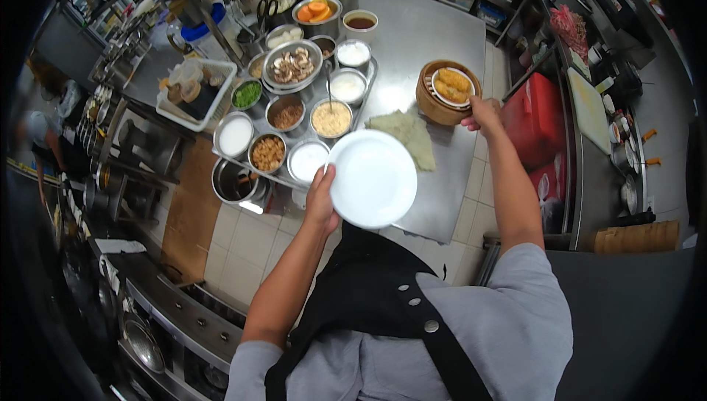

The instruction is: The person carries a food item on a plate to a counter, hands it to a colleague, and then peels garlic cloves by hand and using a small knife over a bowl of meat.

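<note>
My left hand holds a round white plate by its left rim, thumb on top, over the near edge of the steel table. The plate has nothing on it. At the right, my right hand pinches the right rim of a small white dish. Golden-yellow food pieces lie in this dish, which sits in the top of a round bamboo steamer. The other fingers curl beside the steamer's wall. A crumpled greenish cloth lies on the table between plate and steamer.
Left of the plate, a steel tray holds several metal bowls, including sliced mushrooms and a spoon in pale crumbs. A white basket stands farther left. Beyond the table's right side is a red container.
</note>
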### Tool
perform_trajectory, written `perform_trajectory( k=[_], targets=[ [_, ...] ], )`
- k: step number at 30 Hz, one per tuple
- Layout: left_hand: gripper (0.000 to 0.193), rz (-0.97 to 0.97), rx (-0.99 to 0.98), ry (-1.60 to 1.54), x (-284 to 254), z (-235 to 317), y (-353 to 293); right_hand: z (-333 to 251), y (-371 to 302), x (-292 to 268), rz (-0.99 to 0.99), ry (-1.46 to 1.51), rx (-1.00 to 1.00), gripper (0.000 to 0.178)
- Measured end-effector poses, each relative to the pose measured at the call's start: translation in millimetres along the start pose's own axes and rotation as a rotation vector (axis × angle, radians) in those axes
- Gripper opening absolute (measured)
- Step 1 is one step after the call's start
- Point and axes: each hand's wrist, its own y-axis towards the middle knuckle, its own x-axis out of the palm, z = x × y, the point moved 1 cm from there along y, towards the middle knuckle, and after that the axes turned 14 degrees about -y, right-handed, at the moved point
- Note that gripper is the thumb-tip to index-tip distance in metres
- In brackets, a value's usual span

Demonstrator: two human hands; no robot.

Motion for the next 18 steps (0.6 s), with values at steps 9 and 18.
perform_trajectory(
  k=[9, 18],
  targets=[
    [0.042, 0.076, 0.084, -0.120, 32, -90, 59, 15, -56, -52, -0.271, -0.027, -0.155, 0.029],
    [0.040, -0.009, 0.143, -0.302, 70, -152, 99, 38, -74, -62, -0.434, -0.009, -0.237, 0.028]
  ],
)
